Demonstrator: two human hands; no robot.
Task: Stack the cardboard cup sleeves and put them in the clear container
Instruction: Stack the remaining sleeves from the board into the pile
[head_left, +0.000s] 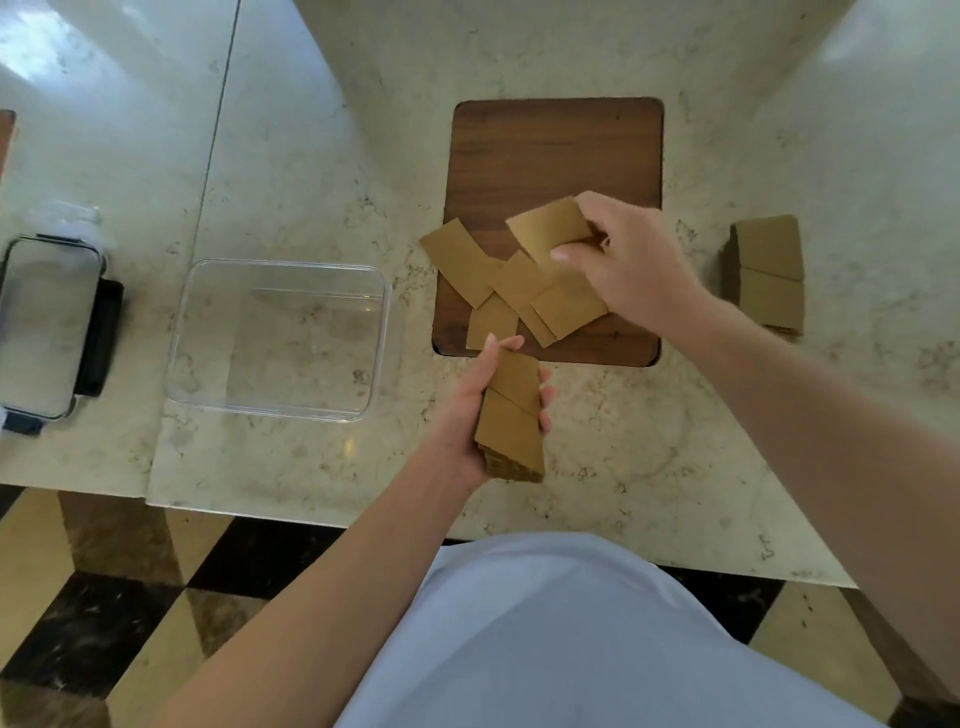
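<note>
clear container (280, 338) sits left of the left hand (483, 410), which grips a stack of sleeves (511, 415). loose sleeves (519, 296) lie between the hands. right hand (628, 260) pinches one sleeve (548, 226) (lifted). judged light, flat, slippery in a pile; grip by the edges.

Pale cream marble countertop (291, 156) spans 9 to 3 o'clock, seam at 11 o'clock; glossy black-and-tan checkered tile floor (119, 613) at 7 o'clock; window glare at 10 o'clock
</note>
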